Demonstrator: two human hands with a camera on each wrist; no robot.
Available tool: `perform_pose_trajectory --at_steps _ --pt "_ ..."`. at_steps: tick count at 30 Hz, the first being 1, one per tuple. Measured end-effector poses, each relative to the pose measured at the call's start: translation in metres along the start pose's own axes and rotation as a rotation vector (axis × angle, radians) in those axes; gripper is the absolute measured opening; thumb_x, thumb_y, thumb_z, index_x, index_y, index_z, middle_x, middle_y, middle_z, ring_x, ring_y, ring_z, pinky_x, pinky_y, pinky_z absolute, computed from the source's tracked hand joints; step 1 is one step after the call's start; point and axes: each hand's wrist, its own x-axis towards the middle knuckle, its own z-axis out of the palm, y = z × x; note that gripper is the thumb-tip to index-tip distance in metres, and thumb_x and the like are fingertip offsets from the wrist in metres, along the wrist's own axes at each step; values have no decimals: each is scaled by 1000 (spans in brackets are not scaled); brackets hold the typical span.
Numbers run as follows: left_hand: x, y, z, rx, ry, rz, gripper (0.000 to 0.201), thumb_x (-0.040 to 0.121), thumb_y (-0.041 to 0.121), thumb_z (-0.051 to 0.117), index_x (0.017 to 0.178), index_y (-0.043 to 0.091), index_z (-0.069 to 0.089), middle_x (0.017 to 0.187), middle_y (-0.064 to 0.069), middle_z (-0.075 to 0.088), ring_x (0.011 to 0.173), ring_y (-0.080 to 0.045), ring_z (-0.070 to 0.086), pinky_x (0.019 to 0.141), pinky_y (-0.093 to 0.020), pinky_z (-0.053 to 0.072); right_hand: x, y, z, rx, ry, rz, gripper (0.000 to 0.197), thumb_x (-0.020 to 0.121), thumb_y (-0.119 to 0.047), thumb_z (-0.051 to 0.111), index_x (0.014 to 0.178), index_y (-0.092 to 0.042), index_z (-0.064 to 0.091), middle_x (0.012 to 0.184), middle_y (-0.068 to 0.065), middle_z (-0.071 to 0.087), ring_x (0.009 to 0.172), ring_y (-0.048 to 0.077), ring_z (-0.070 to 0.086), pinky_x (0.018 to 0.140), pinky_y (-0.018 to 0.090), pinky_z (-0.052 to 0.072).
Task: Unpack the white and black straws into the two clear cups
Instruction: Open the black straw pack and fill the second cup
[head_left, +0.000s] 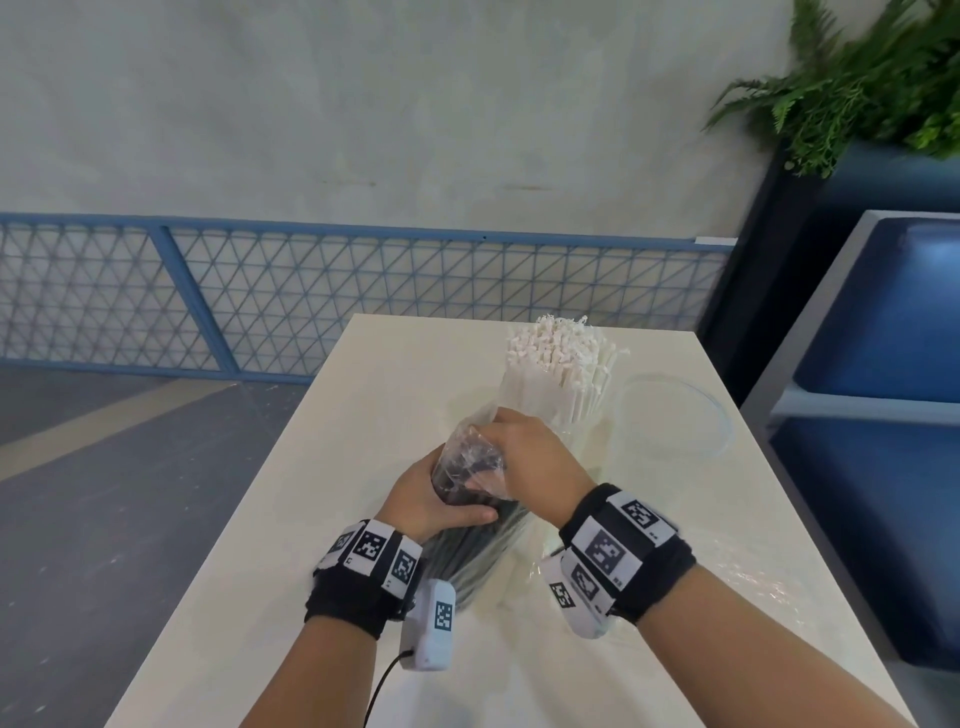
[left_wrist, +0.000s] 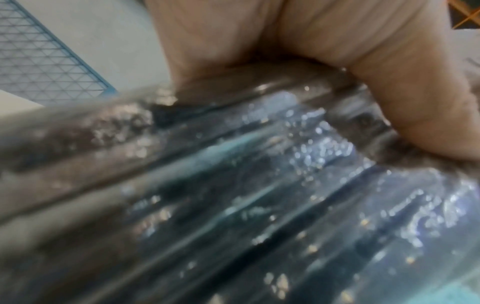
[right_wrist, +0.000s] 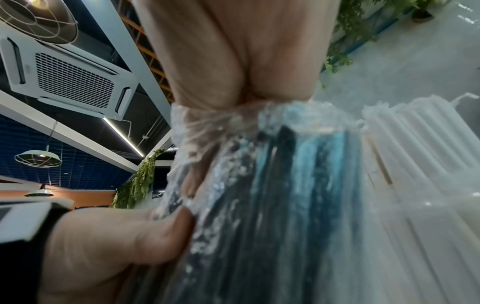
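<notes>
Nearest: both forearms come in from the bottom edge w/ black wrist bands carrying square-patterned tags; a small white device (head_left: 435, 626) w/ a cable hangs off the left band.

Left hand (head_left: 431, 499) is wrapped round the upper part of the pack of black straws (head_left: 470, 556), thumb across the front, fingers behind. The pack stands roughly upright on the white table (head_left: 291, 519), leaning a bit toward the person, still in its clear plastic bag (head_left: 470, 452). Left wrist view is blurred, shows only shiny plastic over dark straws (left_wrist: 233, 195) & the hand pressing on it.

Right hand (head_left: 530, 457) is at the top of the pack, fingers curled & pinching the crumpled bag mouth; right wrist view shows fingers (right_wrist: 233, 72) bunching the plastic (right_wrist: 221, 127) above the dark straws.

Just behind, touching or nearly so: white straws (head_left: 561, 364) stand upright, fanned out at the top, in a clear cup whose wall is hard to make out. To its right, a second clear cup (head_left: 675, 415) w/ nothing visible in it.

Loose clear plastic wrap (head_left: 748, 577) lies on the table at right.

Beyond: blue mesh fence (head_left: 311, 301), grey wall, fern plant (head_left: 857, 78) top right, blue bench at right.
</notes>
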Motion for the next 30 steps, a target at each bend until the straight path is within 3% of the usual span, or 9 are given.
perform_pose_trajectory --at_steps 3,7,9,12,15,19,24,27,30 --pt "0 1 -2 27 -4 -6 63 39 48 83 96 37 59 92 12 71 93 -3 66 86 -23 49 2 2 5 63 105 60 14 78 -7 67 90 -5 72 82 15 63 70 26 59 64 33 47" --pt "1 1 -4 -13 15 -3 63 41 48 82 99 37 58 97 10 71 95 -4 66 86 -23 49 4 6 0 182 177 140 11 78 -2 65 72 -11 69 63 -7 55 55 3 48 54 7 33" --pt "1 1 -6 -48 18 -8 64 44 48 82 102 36 59 100 9 71 96 -3 66 84 -22 49 4 11 -4 279 248 175 17 78 -1 67 72 -16 71 58 -10 58 53 -2 52 54 3 36" --pt "2 2 -7 -86 10 -18 65 45 46 82 105 34 59 102 8 71 96 -4 66 84 -21 49 4 12 -14 330 314 197 6 78 -6 72 77 -10 74 56 -13 57 54 -8 54 55 3 38" --pt "4 5 -4 -112 1 -19 65 45 44 81 104 35 59 101 10 71 96 -2 66 80 -16 49 6 11 -30 316 358 169 4 78 -10 73 77 -14 75 62 -15 61 62 -10 56 61 1 40" --pt "6 -1 -2 -103 -6 -32 65 47 44 82 107 35 58 107 7 70 102 -7 65 91 -27 49 7 12 -57 330 453 155 3 77 -12 73 79 -13 75 73 -10 66 67 -13 55 69 1 40" --pt "8 -6 -2 -80 0 -46 63 46 44 82 104 37 59 102 8 72 100 -8 66 91 -30 50 5 12 -72 329 582 113 7 78 -10 72 80 -16 74 73 -19 62 72 -14 55 68 1 40" --pt "10 -10 -5 -114 39 -53 61 46 40 83 102 37 59 96 13 73 97 -6 67 89 -28 50 1 7 -54 432 708 81 22 83 -14 69 101 -25 63 102 -6 57 89 -3 59 73 9 48" --pt "9 -15 -6 -178 112 -49 57 53 24 83 103 33 58 91 16 73 92 -2 67 92 -32 51 -9 2 -24 556 695 205 39 83 -21 68 116 -23 47 119 2 46 100 7 56 85 22 52"
